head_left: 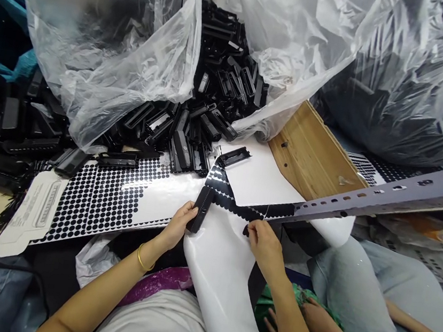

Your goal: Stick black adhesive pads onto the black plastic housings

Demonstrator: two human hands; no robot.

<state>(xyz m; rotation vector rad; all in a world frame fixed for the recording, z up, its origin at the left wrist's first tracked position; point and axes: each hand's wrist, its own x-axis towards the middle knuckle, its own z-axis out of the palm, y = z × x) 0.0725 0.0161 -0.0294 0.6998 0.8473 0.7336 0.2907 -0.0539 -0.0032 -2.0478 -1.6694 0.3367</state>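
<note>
My left hand (179,225) grips a black plastic housing (200,209), fingers wrapped round its lower end, part tilted and standing up off the white backing sheet (225,263) that drapes over my lap. My right hand (263,245) is pinched narrow at the edge of a strip of black round stickers (240,207), fingertips touching a dot just beside the strip; too small to tell if the dot is off the sheet. The housing sits right at the near end of that strip, between both hands. Left of it lies a bigger sticker sheet (100,199), dots partly gone on its right side. Another black housing (234,157) lies loose on a white sheet further out. Behind that, a heap of black housings (208,105) spills out of a clear plastic bag (111,39). Second bag of black parts (412,87) at the far right. A wooden board (311,155) and a perforated metal rail (395,195) sit right of the strip. Another person's hand (318,315) is low right, well apart from mine.
</note>
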